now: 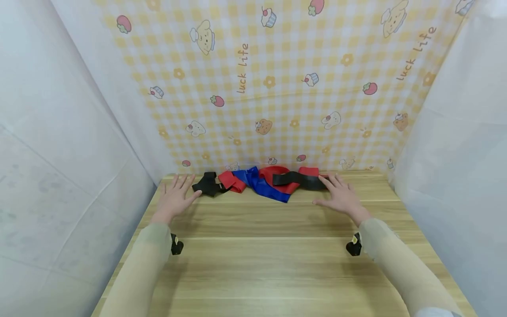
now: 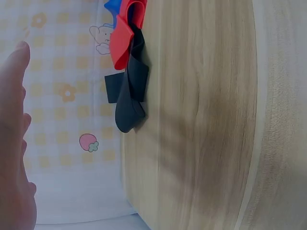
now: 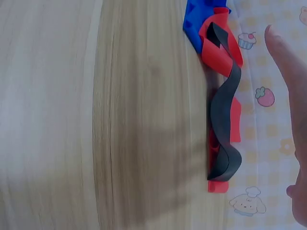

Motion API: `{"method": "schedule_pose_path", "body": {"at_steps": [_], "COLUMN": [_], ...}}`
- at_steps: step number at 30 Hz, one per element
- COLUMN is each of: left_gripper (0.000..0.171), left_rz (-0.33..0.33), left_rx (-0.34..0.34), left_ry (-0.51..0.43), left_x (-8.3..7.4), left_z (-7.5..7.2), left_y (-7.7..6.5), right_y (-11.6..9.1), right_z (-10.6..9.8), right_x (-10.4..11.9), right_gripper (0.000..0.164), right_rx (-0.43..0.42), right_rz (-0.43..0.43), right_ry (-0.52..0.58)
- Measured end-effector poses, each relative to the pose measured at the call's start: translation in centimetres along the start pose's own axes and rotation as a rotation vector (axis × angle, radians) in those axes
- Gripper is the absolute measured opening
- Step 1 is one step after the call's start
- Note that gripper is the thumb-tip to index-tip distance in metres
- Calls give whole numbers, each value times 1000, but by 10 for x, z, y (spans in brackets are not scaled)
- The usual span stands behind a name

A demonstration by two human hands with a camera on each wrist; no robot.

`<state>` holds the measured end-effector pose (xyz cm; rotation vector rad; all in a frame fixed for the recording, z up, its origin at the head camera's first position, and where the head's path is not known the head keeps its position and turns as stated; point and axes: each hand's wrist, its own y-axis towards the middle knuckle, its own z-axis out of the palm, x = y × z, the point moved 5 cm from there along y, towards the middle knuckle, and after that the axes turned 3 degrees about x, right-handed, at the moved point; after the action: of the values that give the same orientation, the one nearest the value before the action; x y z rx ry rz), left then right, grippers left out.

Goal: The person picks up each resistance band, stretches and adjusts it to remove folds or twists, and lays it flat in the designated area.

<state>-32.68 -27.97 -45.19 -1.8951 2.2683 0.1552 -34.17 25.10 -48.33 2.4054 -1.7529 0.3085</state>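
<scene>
A row of flat, rubbery bands lies crumpled along the back of the wooden table. At its left end is a black band (image 1: pixel 208 185), then a short red band (image 1: pixel 233 181). A blue band (image 1: pixel 259 182) crosses the middle beside a larger red band (image 1: pixel 274 173), and another black band (image 1: pixel 297 178) lies wavy at the right. My left hand (image 1: pixel 173 199), fingers spread, is just left of the left black band. My right hand (image 1: pixel 341 197), also spread, overlaps the right black band's end in the head view. Both hands hold nothing, and the wrist views show them over the table with shadows below.
A yellow checked cloth (image 1: pixel 285 101) with cartoon prints hangs behind the table (image 1: pixel 253 268). White cloth walls stand on the left (image 1: pixel 79 145) and right (image 1: pixel 455 114). Small black devices sit at the left wrist (image 1: pixel 176 245) and right wrist (image 1: pixel 354 245).
</scene>
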Motion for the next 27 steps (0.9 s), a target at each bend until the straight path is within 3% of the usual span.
{"method": "schedule_pose_path", "body": {"at_steps": [6, 15, 27], "left_gripper": [82, 76, 62], "left_rz": [49, 97, 116], "left_rx": [-32, -53, -79], "left_ry": [-13, -37, -86], "left_x": [-4, -9, -26], "left_z": [3, 25, 46], "left_y": [0, 3, -1], "right_y": [1, 10, 34], "right_z": [1, 23, 50], "right_x": [18, 52, 118], "right_gripper": [97, 88, 77], "right_rx": [-11, 6, 29], "right_rz": [-66, -122, -238], "right_ry": [48, 225, 242]}}
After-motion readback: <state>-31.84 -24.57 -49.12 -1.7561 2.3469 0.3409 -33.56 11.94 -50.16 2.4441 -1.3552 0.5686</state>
